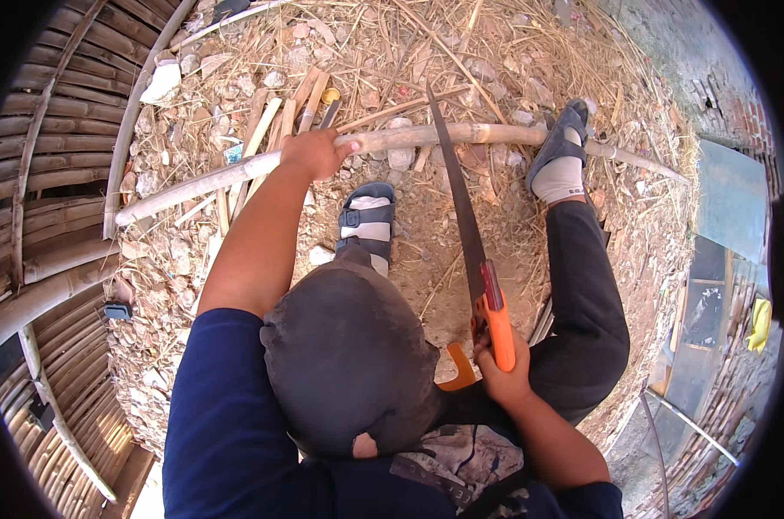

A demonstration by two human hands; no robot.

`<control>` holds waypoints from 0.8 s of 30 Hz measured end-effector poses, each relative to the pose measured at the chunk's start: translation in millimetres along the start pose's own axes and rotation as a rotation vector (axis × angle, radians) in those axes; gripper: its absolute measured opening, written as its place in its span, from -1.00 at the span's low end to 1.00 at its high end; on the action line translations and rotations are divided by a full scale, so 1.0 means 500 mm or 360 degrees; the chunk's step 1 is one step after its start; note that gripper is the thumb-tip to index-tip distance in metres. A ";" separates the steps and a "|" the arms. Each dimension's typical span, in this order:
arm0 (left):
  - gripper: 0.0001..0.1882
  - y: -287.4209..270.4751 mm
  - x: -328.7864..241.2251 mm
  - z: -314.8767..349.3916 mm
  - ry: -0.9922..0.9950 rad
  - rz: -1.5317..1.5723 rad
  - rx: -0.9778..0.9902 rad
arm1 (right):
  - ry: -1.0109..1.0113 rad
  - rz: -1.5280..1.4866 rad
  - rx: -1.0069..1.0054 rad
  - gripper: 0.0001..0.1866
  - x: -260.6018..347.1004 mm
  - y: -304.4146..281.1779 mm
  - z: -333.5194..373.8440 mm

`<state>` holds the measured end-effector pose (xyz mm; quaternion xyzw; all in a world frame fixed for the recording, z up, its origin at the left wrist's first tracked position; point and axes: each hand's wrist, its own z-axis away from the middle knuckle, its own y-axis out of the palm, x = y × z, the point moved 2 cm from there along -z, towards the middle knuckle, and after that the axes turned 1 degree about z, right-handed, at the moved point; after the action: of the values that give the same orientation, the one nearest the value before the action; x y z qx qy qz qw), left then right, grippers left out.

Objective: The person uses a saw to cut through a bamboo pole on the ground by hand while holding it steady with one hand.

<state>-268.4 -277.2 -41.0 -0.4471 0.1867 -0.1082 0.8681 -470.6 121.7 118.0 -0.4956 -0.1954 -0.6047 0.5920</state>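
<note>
A long bamboo pole (210, 180) lies crosswise before me over the littered ground. My left hand (314, 154) is closed around it, left of the middle. In my right hand (503, 368) is the orange handle of a handsaw (464, 203), held near my right thigh. Its dark blade points away from me and crosses the pole's line right of my left hand, the tip reaching past the far side. Whether the teeth touch the bamboo I cannot tell. My right sandalled foot (561, 156) rests on the pole's right part, while my left foot (368, 221) stands nearer.
Split bamboo strips (271, 130) lie beyond my left hand among stones and straw. A bamboo-slat wall (67, 130) rises at the left. On the right are a brick wall (738, 112) and a leaning blue-grey panel (731, 199). An orange curved piece (459, 370) shows beside my right hand.
</note>
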 end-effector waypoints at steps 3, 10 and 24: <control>-0.20 0.002 0.009 0.001 -0.0005 0.0053 -0.0003 | 0.0234 -0.0242 0.0013 -0.90 0.023 -0.039 0.047; -0.13 -0.011 0.003 0.014 0.0071 -0.0016 -0.0018 | 0.0115 -0.0130 0.0026 -0.85 0.056 -0.053 0.035; -0.47 0.002 0.006 0.004 0.0023 -0.0055 -0.0100 | 0.0240 -0.0506 0.0028 -0.91 0.082 -0.076 0.081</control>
<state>-264.7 -276.3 -41.5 -0.4765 0.1884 -0.1205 0.8502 -482.4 142.2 183.1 -0.4065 -0.2317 -0.7243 0.5063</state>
